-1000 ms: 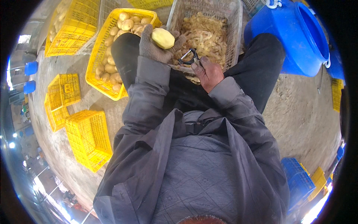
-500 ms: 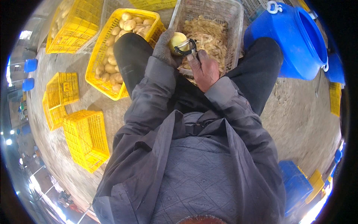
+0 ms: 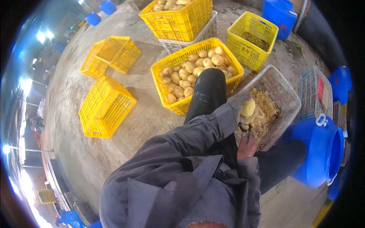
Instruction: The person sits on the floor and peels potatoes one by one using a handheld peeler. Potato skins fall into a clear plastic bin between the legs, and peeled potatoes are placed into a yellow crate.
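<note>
My left hand (image 3: 238,103), in a grey glove, grips a pale yellow peeled potato (image 3: 248,108) over a grey mesh crate (image 3: 286,95) that holds a heap of peelings. My right hand (image 3: 246,145) is bare and closed around a dark peeler (image 3: 244,129), whose blade points up at the potato from just below it. Both forearms are in dark grey sleeves, and my dark trouser legs flank the crate.
A yellow crate of unpeeled potatoes (image 3: 195,68) stands left of my knee. Further yellow crates (image 3: 104,108), some empty, sit on the concrete floor to the left and back. A blue barrel (image 3: 323,150) lies at my right, with blue containers behind.
The camera has swung left, so the crates now sit further right and more floor shows. The peeler has dropped from against the potato to just below it.
</note>
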`<action>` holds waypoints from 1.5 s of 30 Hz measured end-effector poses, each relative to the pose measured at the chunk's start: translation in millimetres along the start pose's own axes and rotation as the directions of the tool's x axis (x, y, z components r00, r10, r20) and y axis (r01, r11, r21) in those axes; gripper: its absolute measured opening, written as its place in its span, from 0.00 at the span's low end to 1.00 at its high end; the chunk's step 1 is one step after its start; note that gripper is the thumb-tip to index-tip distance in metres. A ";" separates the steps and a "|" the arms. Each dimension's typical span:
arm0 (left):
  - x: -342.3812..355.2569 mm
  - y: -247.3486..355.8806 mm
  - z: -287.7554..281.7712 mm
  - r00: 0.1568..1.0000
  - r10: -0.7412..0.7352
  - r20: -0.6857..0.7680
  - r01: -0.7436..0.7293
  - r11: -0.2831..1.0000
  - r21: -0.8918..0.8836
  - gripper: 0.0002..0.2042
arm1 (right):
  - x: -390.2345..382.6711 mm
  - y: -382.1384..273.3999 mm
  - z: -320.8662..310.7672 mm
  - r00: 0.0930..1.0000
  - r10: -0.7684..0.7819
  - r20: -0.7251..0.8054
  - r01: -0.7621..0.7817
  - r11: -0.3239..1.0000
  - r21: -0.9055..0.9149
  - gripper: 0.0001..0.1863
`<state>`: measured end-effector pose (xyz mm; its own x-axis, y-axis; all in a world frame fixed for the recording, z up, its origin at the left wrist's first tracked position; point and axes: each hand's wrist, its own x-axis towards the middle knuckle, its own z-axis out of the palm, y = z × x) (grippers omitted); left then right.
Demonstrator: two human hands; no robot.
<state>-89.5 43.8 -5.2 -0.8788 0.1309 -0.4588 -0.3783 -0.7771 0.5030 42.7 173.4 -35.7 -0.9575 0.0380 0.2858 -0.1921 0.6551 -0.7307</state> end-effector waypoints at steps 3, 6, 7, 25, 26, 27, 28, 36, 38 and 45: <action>3.8 1.0 2.2 0.999 -0.029 0.024 0.030 0.998 -0.059 0.14 | 11.8 -23.6 -14.2 0.985 0.174 0.000 -0.171 0.962 0.212 0.19; 33.7 -29.8 -19.4 0.992 -0.078 0.100 0.087 0.992 -0.091 0.10 | 20.7 -29.0 -18.0 0.987 0.160 -0.001 -0.152 0.941 0.303 0.19; 35.9 -34.6 -21.2 0.988 -0.103 0.111 0.113 0.990 -0.085 0.10 | 22.3 -25.5 -15.2 0.992 0.123 -0.015 -0.113 0.952 0.285 0.19; -12.6 24.5 13.9 0.971 -0.239 -0.011 0.235 0.961 -0.142 0.22 | 9.4 -24.5 -13.6 0.999 0.037 -0.032 -0.034 0.995 0.093 0.14; -14.1 22.1 13.7 0.976 -0.216 -0.003 0.214 0.969 -0.122 0.23 | 9.7 -25.4 -15.5 0.998 0.047 -0.030 -0.045 0.996 0.076 0.12; -16.1 18.7 13.6 0.982 -0.190 0.005 0.190 0.976 -0.103 0.24 | 9.5 -25.5 -17.9 0.998 0.056 -0.027 -0.055 0.997 0.059 0.11; -17.5 16.9 12.4 0.986 -0.164 0.010 0.164 0.983 -0.085 0.25 | 9.3 -25.8 -18.5 0.998 0.066 -0.022 -0.065 0.997 0.044 0.11; -4.0 9.5 3.7 0.968 -0.252 0.022 0.253 0.966 -0.054 0.23 | 24.1 -42.3 -23.3 0.996 0.074 -0.049 -0.067 0.989 0.132 0.15; 0.4 5.2 0.4 0.967 -0.250 0.049 0.253 0.965 -0.068 0.23 | 29.8 -47.7 -24.1 0.994 0.100 -0.046 -0.092 0.982 0.162 0.15; 6.1 -6.0 -9.0 0.984 -0.170 0.043 0.171 0.985 -0.018 0.21 | 25.8 -33.9 -16.1 0.994 0.104 -0.035 -0.097 0.982 0.160 0.16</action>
<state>-90.0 43.8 -17.6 -0.8133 0.2880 -0.5056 -0.5181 -0.7539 0.4040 28.0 164.4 6.4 -0.9642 0.1319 0.2300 -0.1303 0.5195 -0.8445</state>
